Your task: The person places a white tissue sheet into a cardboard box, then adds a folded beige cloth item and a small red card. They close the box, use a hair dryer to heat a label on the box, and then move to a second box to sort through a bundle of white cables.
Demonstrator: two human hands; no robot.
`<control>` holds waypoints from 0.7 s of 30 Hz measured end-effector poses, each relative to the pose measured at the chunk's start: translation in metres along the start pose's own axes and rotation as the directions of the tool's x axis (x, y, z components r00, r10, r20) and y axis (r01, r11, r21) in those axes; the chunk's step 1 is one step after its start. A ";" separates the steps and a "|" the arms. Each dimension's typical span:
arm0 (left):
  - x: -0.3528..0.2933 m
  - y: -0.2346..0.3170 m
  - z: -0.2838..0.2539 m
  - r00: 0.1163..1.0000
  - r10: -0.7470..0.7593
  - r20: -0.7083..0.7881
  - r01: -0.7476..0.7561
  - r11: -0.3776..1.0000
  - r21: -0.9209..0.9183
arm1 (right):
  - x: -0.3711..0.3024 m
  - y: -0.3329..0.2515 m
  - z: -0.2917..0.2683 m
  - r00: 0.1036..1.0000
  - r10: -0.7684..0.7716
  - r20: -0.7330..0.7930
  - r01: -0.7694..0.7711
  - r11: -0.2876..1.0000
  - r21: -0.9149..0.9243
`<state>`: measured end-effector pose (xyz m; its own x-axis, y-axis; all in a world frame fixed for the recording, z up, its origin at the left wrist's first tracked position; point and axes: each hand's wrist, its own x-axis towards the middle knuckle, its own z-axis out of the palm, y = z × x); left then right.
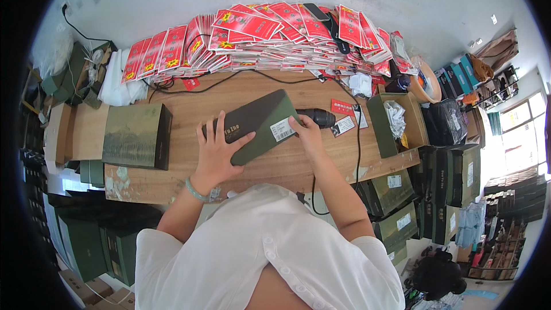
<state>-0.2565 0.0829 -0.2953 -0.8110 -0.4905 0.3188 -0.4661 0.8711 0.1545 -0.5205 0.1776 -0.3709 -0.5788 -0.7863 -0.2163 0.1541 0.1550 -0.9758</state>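
A dark green shoe box [252,129] is tilted above the wooden table, held between both my hands. My left hand [217,146] spreads its fingers over the dark face, its thumb reaching across the lower edge. At the box's right end, my right hand [307,133] grips the corner beside a white barcode label [282,130]. Just behind that hand lies a black cylindrical tool [319,117], partly covered by the box. Another green shoe box [133,136], with a mountain picture on its lid, sits on the table to the left.
Red-and-white printed packets [252,26] are piled along the wall, with a phone [315,11] on top. A black cable [358,155] runs across the table [229,93]. An open green box [385,129] holds crumpled paper at right. Stacked shoe boxes [396,195] stand below the right edge.
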 end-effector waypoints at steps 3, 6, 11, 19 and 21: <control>-0.002 -0.002 -0.001 1.000 0.006 0.005 -0.006 1.000 0.001 | -0.009 0.006 0.013 0.980 -0.200 -0.023 0.189 0.955 -0.229; -0.004 -0.002 -0.003 0.999 0.022 -0.025 -0.022 1.000 0.006 | -0.023 0.012 0.019 0.952 -0.303 -0.047 0.250 0.855 -0.454; -0.024 0.017 -0.012 0.999 -0.019 -0.027 0.021 0.998 0.056 | -0.038 0.007 0.020 0.932 -0.361 -0.024 0.269 0.737 -0.620; -0.094 0.101 -0.053 0.956 -0.290 -0.047 0.291 0.957 0.015 | -0.074 -0.006 0.005 0.893 -0.387 0.228 0.426 0.891 -0.158; -0.117 0.135 -0.064 0.919 -0.391 -0.042 0.392 0.920 0.006 | -0.107 -0.040 -0.002 0.846 -0.409 0.343 0.515 0.794 -0.325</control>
<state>-0.2014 0.2593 -0.2519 -0.5481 -0.7908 0.2723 -0.7489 0.6090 0.2613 -0.4666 0.2569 -0.3089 -0.2784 -0.9334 0.2264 -0.4356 -0.0874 -0.8959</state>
